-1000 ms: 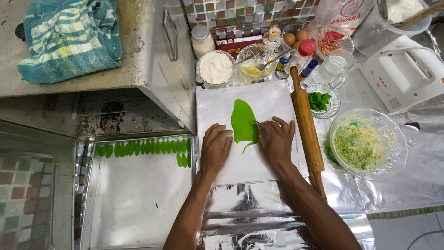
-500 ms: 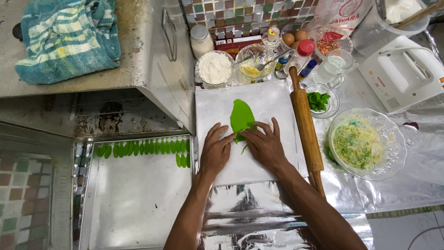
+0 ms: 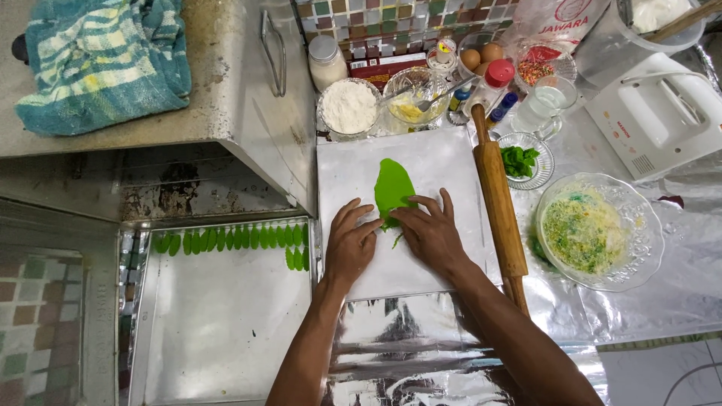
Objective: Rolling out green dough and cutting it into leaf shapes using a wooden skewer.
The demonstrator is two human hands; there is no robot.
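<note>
Both hands, left hand (image 3: 352,242) and right hand (image 3: 431,234), lie flat and close together on the thin flat green dough sheet (image 3: 393,188), mid white board (image 3: 406,218). Shaping step; next calls for delicate fingertip lifting.

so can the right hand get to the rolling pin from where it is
Probably yes. The right hand rests on the green dough, and the rolling pin lies just beside it on the board's edge with nothing between them.
</note>
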